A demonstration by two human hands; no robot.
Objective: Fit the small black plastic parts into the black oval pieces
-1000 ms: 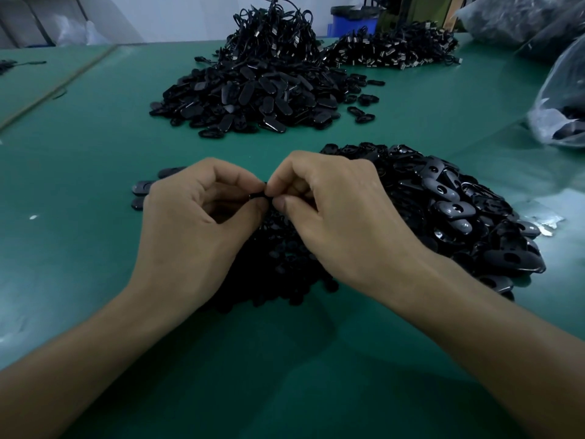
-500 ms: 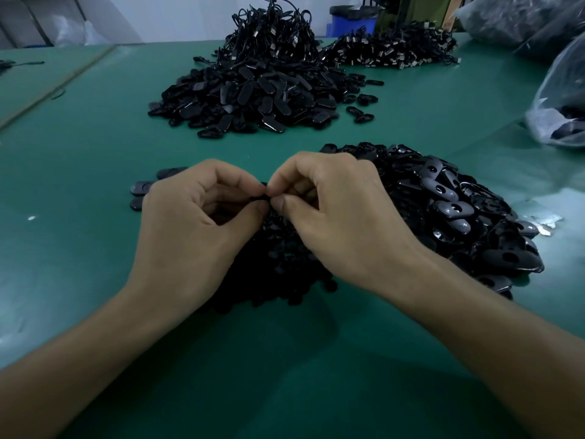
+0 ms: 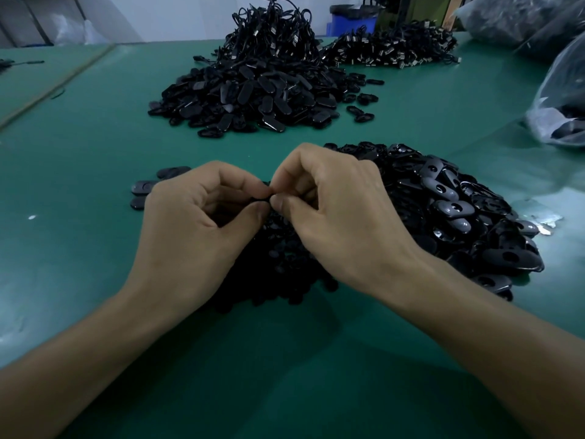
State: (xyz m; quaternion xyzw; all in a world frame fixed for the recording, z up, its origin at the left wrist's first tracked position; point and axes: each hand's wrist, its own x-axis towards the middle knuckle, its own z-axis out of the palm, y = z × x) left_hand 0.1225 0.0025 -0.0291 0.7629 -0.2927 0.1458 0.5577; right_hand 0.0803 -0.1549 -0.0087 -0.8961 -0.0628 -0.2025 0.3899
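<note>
My left hand (image 3: 193, 229) and my right hand (image 3: 335, 217) meet fingertip to fingertip above the green table (image 3: 79, 280). Between them they pinch a black oval piece (image 3: 261, 201), mostly hidden by thumbs and forefingers; whether a small part sits in it cannot be told. Under my hands lies a heap of small black plastic parts (image 3: 281, 267). To the right spreads a pile of black oval pieces (image 3: 456, 210) with holes in them.
A few loose oval pieces (image 3: 145, 188) lie left of my left hand. A larger heap of black ovals (image 3: 253, 99) sits farther back, with cable bundles (image 3: 395, 49) behind it. Clear plastic bags (image 3: 560, 103) rest at the right edge.
</note>
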